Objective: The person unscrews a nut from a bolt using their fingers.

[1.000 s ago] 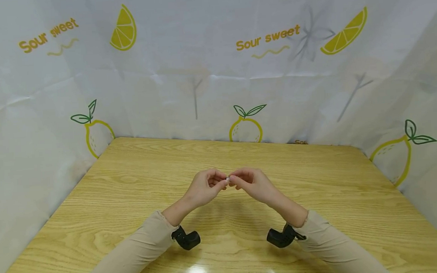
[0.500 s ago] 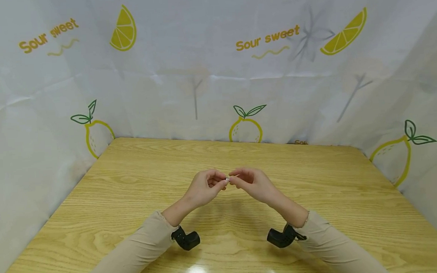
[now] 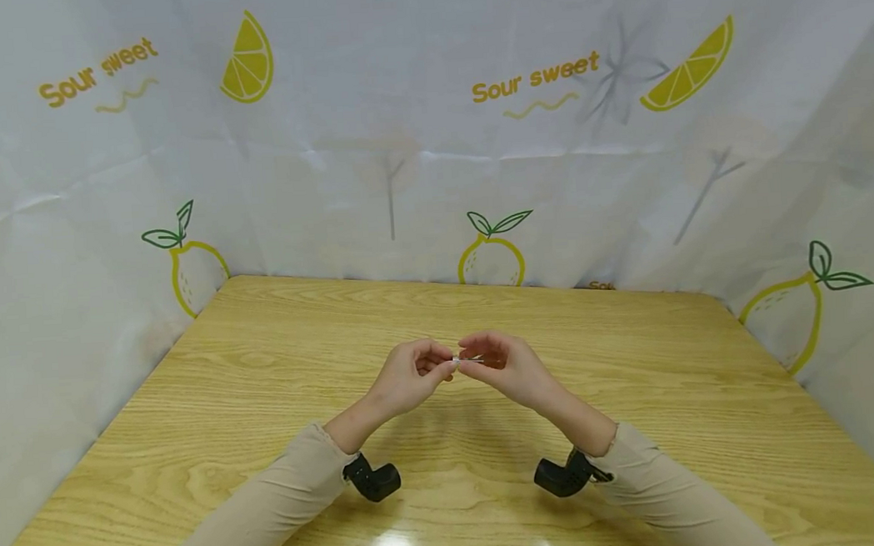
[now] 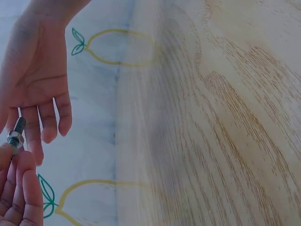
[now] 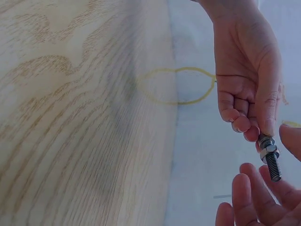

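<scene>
In the middle of the head view, my left hand (image 3: 404,378) pinches a small metal bolt (image 5: 274,170) near one end between thumb and fingers. A hex nut (image 5: 269,151) sits partway along the bolt, just beyond the left fingertips. The threaded shank points toward my right hand (image 3: 524,374). The right thumb and fingers stand spread around the shank, apart from it as the right wrist view shows. In the left wrist view the bolt (image 4: 19,124) lies in front of the right fingers. The gripped end is hidden by the left fingers.
Both hands are held over a wooden table (image 3: 298,332). A white cloth (image 3: 336,104) with lemon prints hangs behind it and along the sides. Each wrist carries a black camera mount, the left mount (image 3: 374,479) and the right mount (image 3: 562,474).
My right thumb and fingers have spread away from the bolt, and its shank now shows between them. The left hand has stayed in place, still pinching the bolt.
</scene>
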Available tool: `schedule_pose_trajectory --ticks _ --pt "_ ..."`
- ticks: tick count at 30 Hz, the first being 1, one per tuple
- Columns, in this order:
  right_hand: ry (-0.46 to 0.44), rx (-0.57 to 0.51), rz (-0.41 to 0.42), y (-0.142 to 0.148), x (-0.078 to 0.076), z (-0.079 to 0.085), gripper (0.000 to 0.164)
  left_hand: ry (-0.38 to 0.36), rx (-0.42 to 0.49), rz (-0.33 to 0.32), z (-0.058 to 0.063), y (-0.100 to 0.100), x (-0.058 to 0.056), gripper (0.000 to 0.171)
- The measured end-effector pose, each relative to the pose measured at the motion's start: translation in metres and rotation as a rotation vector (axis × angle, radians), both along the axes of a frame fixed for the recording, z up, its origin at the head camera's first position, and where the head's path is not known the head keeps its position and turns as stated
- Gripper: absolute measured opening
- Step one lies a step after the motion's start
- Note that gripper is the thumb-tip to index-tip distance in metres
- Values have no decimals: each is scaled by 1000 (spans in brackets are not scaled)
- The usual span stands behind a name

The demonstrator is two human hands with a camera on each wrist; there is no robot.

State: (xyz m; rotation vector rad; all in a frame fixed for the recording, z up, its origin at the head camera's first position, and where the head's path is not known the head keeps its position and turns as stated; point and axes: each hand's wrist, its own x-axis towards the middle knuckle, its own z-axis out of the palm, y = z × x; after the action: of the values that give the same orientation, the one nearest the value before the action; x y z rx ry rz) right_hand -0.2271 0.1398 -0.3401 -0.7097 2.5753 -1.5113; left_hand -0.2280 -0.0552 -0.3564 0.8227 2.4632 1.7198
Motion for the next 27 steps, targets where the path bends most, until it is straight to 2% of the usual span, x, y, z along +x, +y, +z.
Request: schedule_pose_trajectory --ticks 5,10,14,18,22,27 --pt "-22 44 30 1 0 0 32 -13 -4 7 0 0 0 18" --pt "15 19 10 0 1 0 25 4 -5 4 -1 0 0 19" --pt "20 -15 2 0 1 1 32 1 -2 2 -2 0 -1 20" --pt "-8 13 -6 -1 2 2 36 -1 0 2 -2 0 -1 21" --pt "-33 38 -13 -1 2 2 31 6 3 0 -3 1 -2 20" --pt "1 16 -24 -1 1 0 24 14 8 -1 -3 0 -1 20"
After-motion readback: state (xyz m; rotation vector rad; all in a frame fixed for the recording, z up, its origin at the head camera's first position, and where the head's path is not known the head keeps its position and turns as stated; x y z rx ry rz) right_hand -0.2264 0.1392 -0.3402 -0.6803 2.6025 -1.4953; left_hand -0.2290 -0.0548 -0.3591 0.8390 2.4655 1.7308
